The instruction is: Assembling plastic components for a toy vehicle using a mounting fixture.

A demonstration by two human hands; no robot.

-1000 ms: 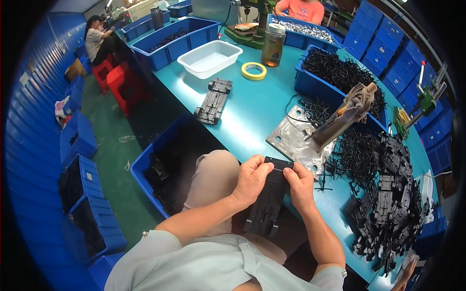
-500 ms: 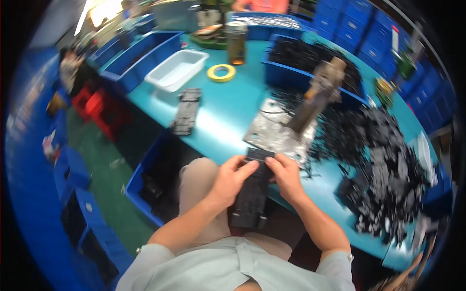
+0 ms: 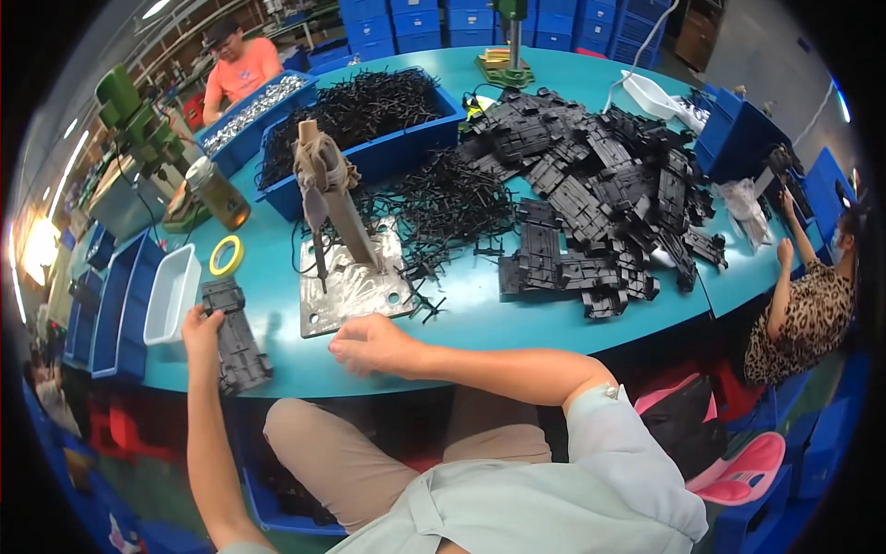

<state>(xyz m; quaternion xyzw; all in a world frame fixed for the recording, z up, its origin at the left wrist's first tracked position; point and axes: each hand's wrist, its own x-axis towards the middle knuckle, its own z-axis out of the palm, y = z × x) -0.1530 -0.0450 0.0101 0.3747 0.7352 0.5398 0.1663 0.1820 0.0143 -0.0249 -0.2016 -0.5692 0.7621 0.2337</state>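
At the table's left front edge lies a black plastic toy-car chassis (image 3: 242,343), long and flat with moulded recesses. My left hand (image 3: 201,334) grips its left side, thumb on top and fingers partly hidden. Whether one piece or a stack lies there, I cannot tell. My right hand (image 3: 377,345) is over the table edge, just in front of a metal plate (image 3: 351,300). Its fingers are curled together, and anything inside them is hidden. From the plate rises an upright post (image 3: 349,217) with a cloth-wrapped clamp or lever.
A large heap of black chassis (image 3: 591,175) covers the right side. Small black axle-like parts (image 3: 452,217) lie loose beside a full blue bin (image 3: 369,148). Yellow tape (image 3: 226,256), a white tray (image 3: 172,294) and a drink jar (image 3: 218,196) stand left. Two co-workers sit around the table.
The view has swung to the right. Both hands held a black chassis over my lap; now they are apart, the left on the chassis at the table's left, the right near the plate.
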